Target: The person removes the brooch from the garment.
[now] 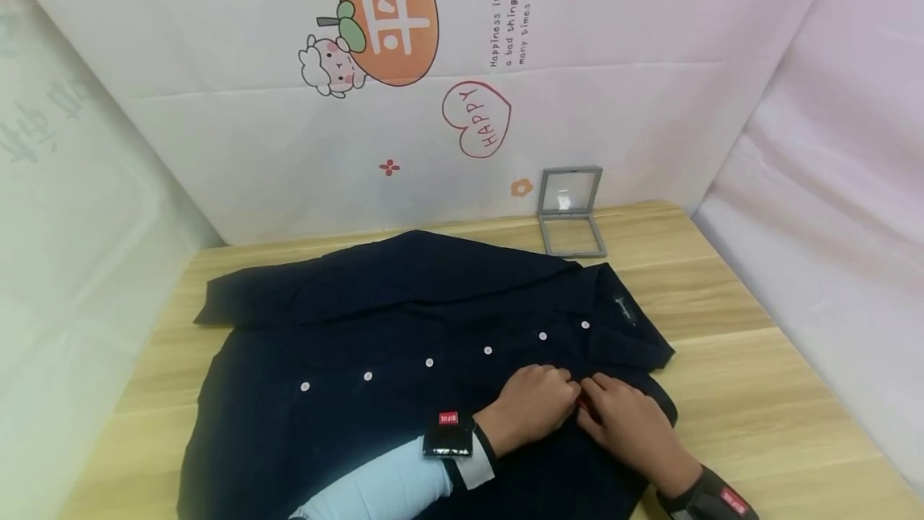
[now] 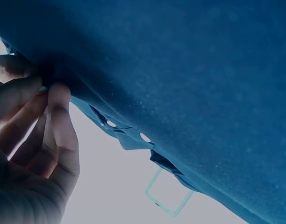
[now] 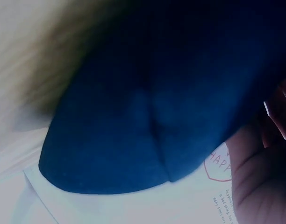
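Note:
A dark navy buttoned shirt (image 1: 404,327) lies spread out with its collar to the right. Both hands meet over its chest, below the row of white buttons. My left hand (image 1: 537,401) has its fingers curled and pinches the shirt's fabric, which is lifted in the left wrist view. Close against it, my right hand (image 1: 628,428) pinches a small red thing (image 1: 581,402) at the cloth. Fingers hide most of that thing, so its kind cannot be told. In the right wrist view, shirt cloth (image 3: 119,126) bulges beside the right palm (image 3: 264,182).
A grey-framed clear display case (image 1: 570,255) stands opened at the back edge of the wood-patterned table (image 1: 736,375), past the collar. Behind rises a white printed cloth backdrop (image 1: 253,159); white cloth also hangs at both sides.

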Demonstrator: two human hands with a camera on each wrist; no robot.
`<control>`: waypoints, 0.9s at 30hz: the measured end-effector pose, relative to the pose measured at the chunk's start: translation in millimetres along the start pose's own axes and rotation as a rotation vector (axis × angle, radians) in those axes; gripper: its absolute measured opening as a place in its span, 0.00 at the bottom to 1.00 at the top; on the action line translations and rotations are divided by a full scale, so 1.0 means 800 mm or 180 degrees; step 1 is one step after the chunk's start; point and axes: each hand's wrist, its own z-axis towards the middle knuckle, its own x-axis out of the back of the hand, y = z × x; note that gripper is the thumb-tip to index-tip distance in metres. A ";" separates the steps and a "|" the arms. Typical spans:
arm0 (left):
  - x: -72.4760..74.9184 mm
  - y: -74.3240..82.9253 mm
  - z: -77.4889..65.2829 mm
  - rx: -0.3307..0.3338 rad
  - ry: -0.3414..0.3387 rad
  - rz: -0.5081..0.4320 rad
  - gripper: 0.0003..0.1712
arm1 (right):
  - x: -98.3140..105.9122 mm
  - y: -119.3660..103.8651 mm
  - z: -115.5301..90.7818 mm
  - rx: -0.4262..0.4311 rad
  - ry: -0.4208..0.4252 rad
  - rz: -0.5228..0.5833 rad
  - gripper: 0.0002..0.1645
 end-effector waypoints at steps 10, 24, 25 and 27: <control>0.000 -0.001 -0.001 -0.0056 0.0062 0.0059 0.12 | 0.001 -0.003 0.004 -0.0038 -0.0068 0.0014 0.13; -0.001 0.000 0.000 -0.0096 -0.0041 0.0070 0.13 | 0.002 -0.004 0.002 0.0073 0.0063 0.0052 0.12; -0.001 0.001 0.000 -0.0098 -0.0034 0.0075 0.14 | 0.002 -0.004 0.001 0.0084 0.0082 0.0059 0.13; -0.001 0.001 0.001 -0.0109 -0.0018 0.0097 0.15 | 0.002 -0.004 0.001 0.0107 0.0130 0.0052 0.14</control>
